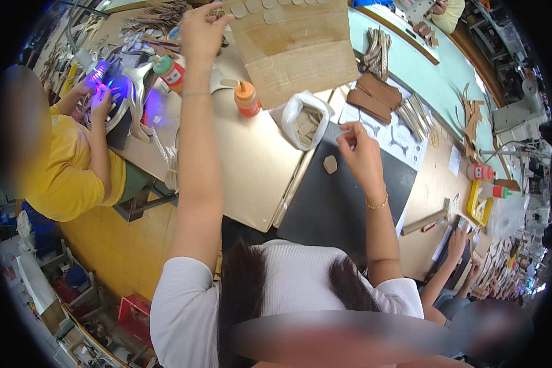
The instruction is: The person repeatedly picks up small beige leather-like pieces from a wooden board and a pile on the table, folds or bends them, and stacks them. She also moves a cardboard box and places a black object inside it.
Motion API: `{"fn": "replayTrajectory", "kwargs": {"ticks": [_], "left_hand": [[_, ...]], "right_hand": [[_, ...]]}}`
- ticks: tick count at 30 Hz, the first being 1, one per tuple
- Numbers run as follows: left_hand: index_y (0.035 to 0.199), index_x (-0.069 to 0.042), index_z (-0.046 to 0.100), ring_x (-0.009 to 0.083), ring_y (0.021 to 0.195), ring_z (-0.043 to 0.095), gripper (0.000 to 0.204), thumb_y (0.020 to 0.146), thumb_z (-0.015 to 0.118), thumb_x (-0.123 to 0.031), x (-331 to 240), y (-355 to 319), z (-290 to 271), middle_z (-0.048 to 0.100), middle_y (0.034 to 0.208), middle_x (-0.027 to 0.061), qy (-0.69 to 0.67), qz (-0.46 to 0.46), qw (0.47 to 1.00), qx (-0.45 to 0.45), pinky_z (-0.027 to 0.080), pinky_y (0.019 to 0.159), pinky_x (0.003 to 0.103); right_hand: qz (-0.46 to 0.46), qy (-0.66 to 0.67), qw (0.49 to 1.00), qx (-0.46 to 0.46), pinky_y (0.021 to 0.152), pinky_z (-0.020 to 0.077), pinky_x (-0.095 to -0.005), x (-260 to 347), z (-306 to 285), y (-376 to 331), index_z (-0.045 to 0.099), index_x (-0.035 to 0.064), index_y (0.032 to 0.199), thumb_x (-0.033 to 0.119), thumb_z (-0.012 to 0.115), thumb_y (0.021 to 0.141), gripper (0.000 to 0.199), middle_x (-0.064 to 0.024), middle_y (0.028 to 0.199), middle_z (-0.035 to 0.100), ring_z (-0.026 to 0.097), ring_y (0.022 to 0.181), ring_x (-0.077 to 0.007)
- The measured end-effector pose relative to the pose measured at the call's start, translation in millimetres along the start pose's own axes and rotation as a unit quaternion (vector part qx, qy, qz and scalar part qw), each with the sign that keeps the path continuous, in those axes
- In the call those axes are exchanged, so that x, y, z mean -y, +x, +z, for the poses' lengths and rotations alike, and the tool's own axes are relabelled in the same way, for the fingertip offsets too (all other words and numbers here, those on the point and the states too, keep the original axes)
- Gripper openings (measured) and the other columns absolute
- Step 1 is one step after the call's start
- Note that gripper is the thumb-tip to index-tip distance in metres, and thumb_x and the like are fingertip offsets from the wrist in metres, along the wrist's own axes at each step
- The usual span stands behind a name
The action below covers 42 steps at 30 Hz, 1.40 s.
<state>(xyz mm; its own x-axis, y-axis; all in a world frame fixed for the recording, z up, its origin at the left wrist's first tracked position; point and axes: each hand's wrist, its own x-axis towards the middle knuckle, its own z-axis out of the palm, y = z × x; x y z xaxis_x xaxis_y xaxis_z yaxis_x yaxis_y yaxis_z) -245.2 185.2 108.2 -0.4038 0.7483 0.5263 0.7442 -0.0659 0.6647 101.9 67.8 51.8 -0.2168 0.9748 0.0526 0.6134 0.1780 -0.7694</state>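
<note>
My left hand (203, 34) reaches far forward to the upper left corner of a brown cardboard sheet (294, 67). Its thumb and fingertips are apart, beside a row of small rounded beige pieces (270, 17) on the cardboard. Over a black mat (325, 199), my right hand (360, 156) has thumb and fingers drawn together; what they pinch, if anything, is too small to name. One more rounded beige piece (330, 164) lies on the mat just left of that hand. A white plastic bag (294, 119) of beige pieces stands open between my arms.
An orange-capped bottle (247, 101) and a green-capped bottle (168, 70) stand near my left forearm. Brown leather pieces (374, 98) lie on printed sheets beyond my right hand. A co-worker in yellow (73, 165) works at left under a violet lamp; another person's arm (448, 264) is at right.
</note>
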Motion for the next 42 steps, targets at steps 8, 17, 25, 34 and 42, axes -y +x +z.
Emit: {"fn": "replayTrajectory", "kwargs": {"ticks": [8, 17, 25, 34, 42], "left_hand": [[0.097, -0.003, 0.069, 0.0292, 0.093, 0.061, 0.022, 0.077, 0.074, -0.011, 26.9, 10.7, 55.2, 0.058, 0.106, 0.0142, 0.042, 0.057, 0.997, -0.027, 0.05, 0.082, 0.038], [0.079, 0.001, 0.069, 0.0283, 0.084, 0.06, 0.007, 0.077, 0.07, -0.005, 34.3, 16.4, 58.5, 0.061, 0.089, 0.0135, -0.006, 0.019, 0.999, -0.038, 0.049, 0.075, 0.039], [0.085, 0.003, 0.07, 0.0156, 0.068, 0.059, 0.011, 0.08, 0.069, -0.007, 51.4, 17.2, 45.8, 0.068, 0.077, 0.0076, -0.07, -0.042, 0.995, 0.057, 0.045, 0.064, 0.028], [0.102, 0.001, 0.065, 0.0092, 0.066, 0.063, 0.016, 0.088, 0.066, -0.007, -17.6, -22.7, -23.0, 0.066, 0.08, 0.0041, -0.331, -0.164, 0.929, -0.006, 0.048, 0.054, 0.02], [0.101, 0.002, 0.066, 0.0077, 0.067, 0.064, 0.015, 0.089, 0.067, -0.006, -85.4, -94.6, -42.4, 0.068, 0.083, 0.0038, -0.299, -0.141, 0.938, 0.101, 0.049, 0.056, 0.02]], "right_hand": [[-0.161, 0.087, 0.978, -0.096, 0.07, 0.0527, -0.0341, 54.3, 75.0, 193.6, 0.068, -0.0008, 0.092, 0.015, 0.071, 0.082, 0.018, -0.015, 0.099, 0.06, 0.066, 0.076, -0.0238], [-0.13, 0.113, 0.968, -0.18, 0.074, 0.0525, -0.0329, 49.8, 124.2, 251.6, 0.07, -0.0024, 0.083, 0.013, 0.077, 0.076, 0.019, -0.014, 0.103, 0.052, 0.061, 0.076, -0.0225], [-0.173, 0.062, 0.968, -0.17, 0.081, 0.0482, -0.0372, 33.8, 131.8, 265.3, 0.07, -0.0006, 0.074, 0.016, 0.074, 0.075, 0.017, -0.0129, 0.087, 0.061, 0.058, 0.089, -0.029], [-0.062, 0.406, 0.911, -0.042, 0.078, 0.0485, -0.026, 42.2, 98.9, 223.0, 0.062, -0.0014, 0.085, 0.014, 0.068, 0.085, 0.017, -0.0132, 0.11, 0.067, 0.061, 0.091, -0.013], [-0.166, 0.439, 0.883, 0.029, 0.093, 0.0462, -0.0296, 83.1, 42.1, 105.6, 0.045, 0.0038, 0.091, 0.005, 0.055, 0.093, 0.01, -0.0198, 0.113, 0.065, 0.062, 0.103, -0.0188]]}}
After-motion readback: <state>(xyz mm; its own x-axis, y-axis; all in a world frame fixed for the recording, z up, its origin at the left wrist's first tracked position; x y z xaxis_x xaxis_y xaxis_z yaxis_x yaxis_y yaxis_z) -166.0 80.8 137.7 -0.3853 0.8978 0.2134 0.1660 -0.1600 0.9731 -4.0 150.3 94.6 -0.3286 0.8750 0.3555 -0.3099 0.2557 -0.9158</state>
